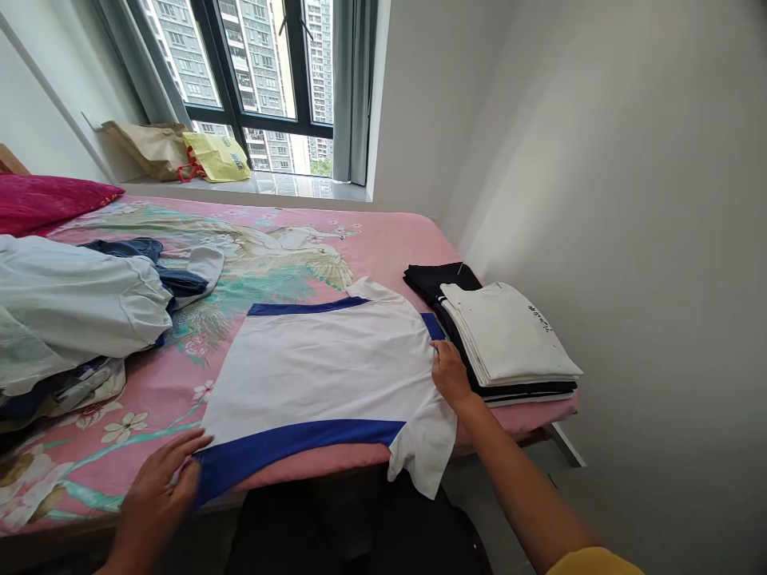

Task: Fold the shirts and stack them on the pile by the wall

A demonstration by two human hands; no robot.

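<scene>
Shirt: a white shirt with blue side panels lies spread on the pink flowered bedspread, its hem toward the left hand and its collar toward the right. The near sleeve droops over the front edge of the bed.
Left hand: the person's left hand is at the near corner of the hem, with fingers and thumb slightly spread around the blue cloth; whether they pinch it cannot be told.
Right hand: the person's right hand touches the shirt beside the blue collar, fingers bent; whether they are closed on the fabric cannot be told.
Folded stack: just beyond the right hand sit folded clothes, white on top and dark layers below, with a black folded garment behind.
Writing on the stack: dark characters run along the right side of the top white piece (too small to read).
Writing on the sill: a yellow bag bears dark print, also unreadable, and leans near a brown paper bag.
Loose heap: unfolded white and dark blue clothes lie at the left, near a crimson cushion.
</scene>
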